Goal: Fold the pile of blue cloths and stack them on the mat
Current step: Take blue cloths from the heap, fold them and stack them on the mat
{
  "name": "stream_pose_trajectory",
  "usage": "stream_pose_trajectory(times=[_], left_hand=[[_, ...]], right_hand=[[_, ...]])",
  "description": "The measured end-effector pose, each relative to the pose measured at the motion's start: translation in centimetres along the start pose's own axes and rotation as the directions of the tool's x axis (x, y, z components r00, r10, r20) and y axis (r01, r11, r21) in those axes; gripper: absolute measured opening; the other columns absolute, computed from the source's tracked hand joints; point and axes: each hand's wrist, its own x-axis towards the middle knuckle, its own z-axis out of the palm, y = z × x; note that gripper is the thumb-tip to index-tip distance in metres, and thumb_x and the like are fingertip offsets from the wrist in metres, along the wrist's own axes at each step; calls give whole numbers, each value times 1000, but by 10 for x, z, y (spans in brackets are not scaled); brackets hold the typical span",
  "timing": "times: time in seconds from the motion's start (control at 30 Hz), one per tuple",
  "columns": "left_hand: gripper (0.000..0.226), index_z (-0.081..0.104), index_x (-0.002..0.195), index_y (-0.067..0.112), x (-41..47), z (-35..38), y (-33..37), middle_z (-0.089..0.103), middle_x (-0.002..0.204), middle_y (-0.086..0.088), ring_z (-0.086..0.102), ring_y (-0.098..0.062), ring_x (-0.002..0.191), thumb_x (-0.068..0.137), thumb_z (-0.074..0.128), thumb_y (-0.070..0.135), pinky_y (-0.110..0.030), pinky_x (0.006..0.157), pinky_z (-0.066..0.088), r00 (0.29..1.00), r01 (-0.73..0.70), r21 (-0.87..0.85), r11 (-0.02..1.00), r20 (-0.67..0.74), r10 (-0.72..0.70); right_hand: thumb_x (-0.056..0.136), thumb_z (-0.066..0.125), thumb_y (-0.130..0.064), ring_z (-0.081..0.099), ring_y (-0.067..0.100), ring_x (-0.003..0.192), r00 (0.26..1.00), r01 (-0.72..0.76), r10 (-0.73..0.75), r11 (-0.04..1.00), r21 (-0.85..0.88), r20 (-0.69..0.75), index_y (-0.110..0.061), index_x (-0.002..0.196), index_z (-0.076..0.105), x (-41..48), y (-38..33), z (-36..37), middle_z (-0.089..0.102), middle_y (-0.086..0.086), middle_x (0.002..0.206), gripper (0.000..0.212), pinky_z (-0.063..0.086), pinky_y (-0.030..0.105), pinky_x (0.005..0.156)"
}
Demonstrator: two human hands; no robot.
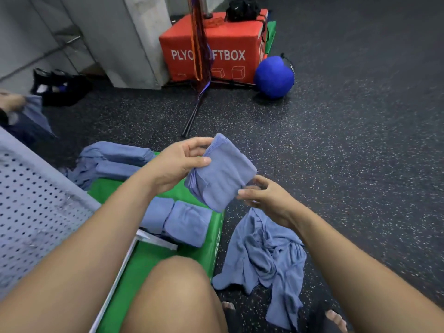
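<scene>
On the left, a loose bundle of folded cloths (pixel 115 162) sits at the far end of the green mat (pixel 108 187), with some of its layers spilling over the mat's edge, so it could slump further if anything is set on it. Nearer, a tidier pair of folded cloths (pixel 185 222) lies just beside the mat's right edge; a careless placement there could nudge them off onto the floor. Above them the left hand (pixel 177 162) pinches the upper-left edge of the folded blue cloth (pixel 221 179), thumb on top and fingers curled behind, holding it in the air over the mat's right side. The layers at its lower-left end look loose and uneven (the likeliest spot to spring open), so letting go with either hand before it is laid flat could undo the fold. The right hand (pixel 266 195) pinches the cloth's lower-right corner between thumb and fingertips. Below it, the unfolded pile (pixel 264 251) lies crumpled on the floor, close to a foot (pixel 336 318) that could catch or drag it.
</scene>
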Motion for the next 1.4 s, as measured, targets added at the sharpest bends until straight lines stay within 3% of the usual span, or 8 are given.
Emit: stream_pose_trajectory(times=[0.1, 0.23, 0.37, 0.53, 0.7, 0.87, 1.07, 1.4], left_hand=[[57, 58, 147, 8, -2, -39, -29, 69, 130, -24, 71, -25, 108, 93, 72, -4, -34, 93, 61, 994, 47, -22, 999, -93, -49], [55, 58, 148, 13, -7, -84, -68, 70, 134, -23, 73, -26, 110, 97, 67, -6, -38, 93, 60, 978, 127, -118, 985, -152, -144], [51, 60, 144, 15, -11, -121, -104, 77, 117, -12, 75, -21, 98, 99, 62, -9, -36, 85, 60, 943, 155, -170, 973, -267, -197], [57, 59, 141, 20, -13, -161, -154, 70, 116, -15, 69, -23, 99, 95, 61, -15, -30, 85, 59, 823, 297, 158, 942, -543, -168], [63, 52, 151, 26, -12, -195, -189, 70, 122, -10, 69, -30, 105, 95, 65, 1, -36, 91, 51, 710, 529, 419, 737, -695, -114], [65, 47, 154, 15, -6, -209, -219, 64, 132, -22, 62, -44, 119, 93, 55, -6, -48, 99, 50, 678, 625, 555, 549, -735, -28], [48, 58, 133, 21, 3, -195, -247, 51, 136, -13, 54, -38, 124, 90, 64, 0, -48, 100, 47, 735, 650, 686, 328, -676, -43], [18, 70, 105, 20, 51, -71, -265, 70, 103, -5, 66, -32, 95, 89, 69, 11, -41, 82, 55, 897, 311, 808, 500, -423, 126]], right_hand=[[85, 87, -13, 70, 20, 93, 998, -61, 61, 996, 58, 16, -22, 87, 78, 31, 20, 31, 75, 4, 98, 13, 45, 31, 81], [91, 81, -19, 66, 18, 98, 986, -150, 138, 978, 144, 92, -33, 117, 69, 76, 54, 80, 74, -5, 118, 32, 43, 34, 85], [91, 80, -25, 71, 27, 94, 964, -267, 247, 919, 291, 102, -28, 124, 53, 120, 100, 115, 73, 9, 123, 43, 49, 41, 90], [92, 83, -18, 71, 31, 100, 951, -275, 298, 936, 218, -83, -21, 120, 51, 162, 144, 154, 73, 13, 127, 42, 58, 39, 74], [95, 81, -15, 71, 18, 81, 957, -221, 231, 972, 79, -174, -15, 129, 53, 196, 161, 194, 73, 7, 105, 44, 58, 29, 56], [95, 81, -18, 63, 20, 80, 953, -285, 276, 957, -58, -125, -17, 124, 51, 212, 187, 215, 63, 10, 97, 43, 61, 44, 73], [101, 68, -3, 56, 24, 68, 921, -386, 389, 908, -162, -14, -19, 124, 44, 202, 195, 194, 63, 16, 89, 37, 52, 41, 66], [94, 63, -10, 71, 19, 63, 944, -279, 169, 867, -413, -283, -15, 108, 67, 158, 196, 60, 76, 13, 92, 15, 55, 31, 54]])
